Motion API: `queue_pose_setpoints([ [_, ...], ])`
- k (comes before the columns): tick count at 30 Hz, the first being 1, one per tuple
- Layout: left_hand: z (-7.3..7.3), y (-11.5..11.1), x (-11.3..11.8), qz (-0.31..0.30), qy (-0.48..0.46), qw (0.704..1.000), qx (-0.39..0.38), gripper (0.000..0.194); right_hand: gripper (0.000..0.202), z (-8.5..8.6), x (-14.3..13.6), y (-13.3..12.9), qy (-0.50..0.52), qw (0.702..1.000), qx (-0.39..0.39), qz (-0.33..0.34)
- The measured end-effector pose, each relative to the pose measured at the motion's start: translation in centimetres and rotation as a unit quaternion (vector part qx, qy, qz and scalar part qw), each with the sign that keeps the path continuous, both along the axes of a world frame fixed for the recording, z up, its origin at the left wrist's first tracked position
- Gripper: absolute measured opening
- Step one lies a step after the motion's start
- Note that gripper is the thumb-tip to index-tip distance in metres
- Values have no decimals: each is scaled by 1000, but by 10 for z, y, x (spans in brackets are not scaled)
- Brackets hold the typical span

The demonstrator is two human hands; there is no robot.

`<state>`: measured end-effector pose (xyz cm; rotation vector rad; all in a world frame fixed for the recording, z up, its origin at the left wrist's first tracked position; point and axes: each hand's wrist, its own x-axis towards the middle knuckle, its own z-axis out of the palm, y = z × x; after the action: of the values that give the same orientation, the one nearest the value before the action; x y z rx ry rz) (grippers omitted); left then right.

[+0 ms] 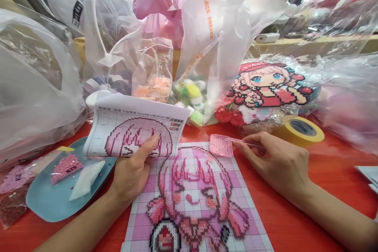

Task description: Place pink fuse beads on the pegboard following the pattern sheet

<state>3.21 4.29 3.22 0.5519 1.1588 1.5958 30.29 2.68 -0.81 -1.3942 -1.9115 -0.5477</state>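
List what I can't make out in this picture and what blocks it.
All in the head view:
Bead picture: lower end cut off by the bottom edge.
Printed sheet: a patch is covered by the left hand.
Tweezers: rear end hidden by the right hand; whether the tips hold anything is too small to tell.
Papers: cut off by the right edge.
Far-left bag: contents veiled by its cloudy plastic.
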Motion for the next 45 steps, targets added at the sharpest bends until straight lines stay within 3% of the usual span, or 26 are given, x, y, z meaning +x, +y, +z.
queue_pose_setpoints([
  [3,3,-2,-1,-30,33,999,-17,34,26,2,0,2,5,1000,6,16],
  [7,5,-3,0,-44,46,998,-3,39,23,2,-1,4,5,999,11,32],
  [36,4,-3,1,-40,20,999,7,50,25,1,1,5,-8,1000,19,18],
  [41,0,-4,-1,-42,12,999,10,54,17,4,-7,-3,83,994,19,63],
  [45,2,-5,0,-36,9,999,13,56,19,9,-22,-14,106,987,-29,120],
])
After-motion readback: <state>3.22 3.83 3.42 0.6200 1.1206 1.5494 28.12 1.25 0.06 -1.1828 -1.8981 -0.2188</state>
